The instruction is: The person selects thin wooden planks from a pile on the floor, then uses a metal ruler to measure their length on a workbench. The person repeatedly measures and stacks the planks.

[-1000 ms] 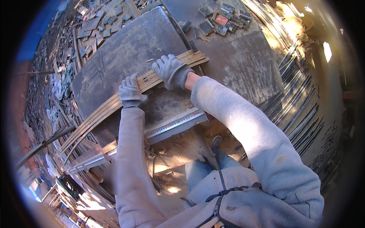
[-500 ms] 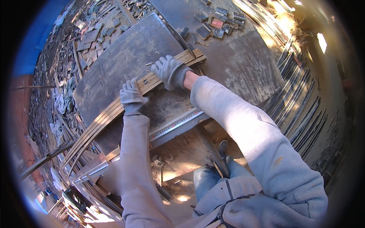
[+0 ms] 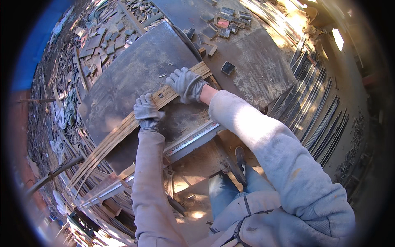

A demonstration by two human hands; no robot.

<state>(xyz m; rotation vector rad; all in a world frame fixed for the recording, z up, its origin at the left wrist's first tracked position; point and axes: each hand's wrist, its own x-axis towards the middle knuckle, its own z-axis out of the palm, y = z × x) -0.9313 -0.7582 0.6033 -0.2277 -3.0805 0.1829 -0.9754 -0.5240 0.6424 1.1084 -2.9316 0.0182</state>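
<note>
A bundle of long, thin wooden strips point(image 3: 110, 139), layered like plywood, runs from the lower left up to the middle of the dark worktable point(image 3: 123, 82). My gloved left hand point(image 3: 147, 112) is closed over the bundle near its middle, with the thumb on the near side. Further along, close to the far right end, my gloved right hand point(image 3: 185, 85) grips the same strips, its fingers curled over the top. Just past that end lie a small dark-faced block point(image 3: 227, 68) and a light wooden offcut point(image 3: 212, 50).
A metal ruler strip point(image 3: 193, 138) follows the table's near edge. Dark offcuts point(image 3: 224, 24) are heaped at the back. Scrap pieces point(image 3: 94, 43) cover the ground at left. Long dark strips point(image 3: 325, 119) lie at right, and a metal bar point(image 3: 57, 173) juts in at lower left.
The strips' right end now shows a fresh position short of the table seam, with loose blocks lying beyond it. Both hands keep their hold on the bundle. The whole view has shifted slightly.
</note>
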